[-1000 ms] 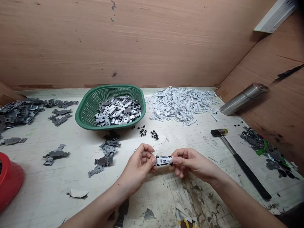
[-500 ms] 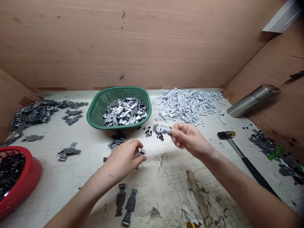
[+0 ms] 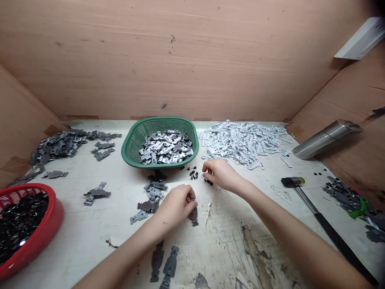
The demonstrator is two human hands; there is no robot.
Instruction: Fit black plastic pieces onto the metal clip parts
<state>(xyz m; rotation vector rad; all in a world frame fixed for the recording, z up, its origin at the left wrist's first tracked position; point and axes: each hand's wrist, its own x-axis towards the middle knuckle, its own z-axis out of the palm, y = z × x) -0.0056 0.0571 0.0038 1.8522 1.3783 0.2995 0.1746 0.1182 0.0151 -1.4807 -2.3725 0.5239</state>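
My left hand point(image 3: 177, 204) is closed in a pinch on a dark grey metal piece point(image 3: 193, 215) that hangs from its fingertips just above the white table point(image 3: 75, 224). My right hand point(image 3: 219, 173) reaches forward with its fingers curled down over a small cluster of black beads point(image 3: 194, 174) in front of the green basket point(image 3: 132, 148). Whether it holds a bead is hidden. The basket contains several white and grey assembled pieces point(image 3: 167, 145).
A heap of white plastic parts point(image 3: 243, 138) lies at the back right, a heap of dark grey plates point(image 3: 60, 144) at the back left. A red basket point(image 3: 39, 237) of black bits stands at the left edge. A hammer point(image 3: 319, 210), a steel cylinder point(image 3: 326, 138) and scrap lie right.
The white piece held between both hands went with my right hand toward the green basket and is gone from it. My left hand picked up a dark grey piece. The view shifted left.
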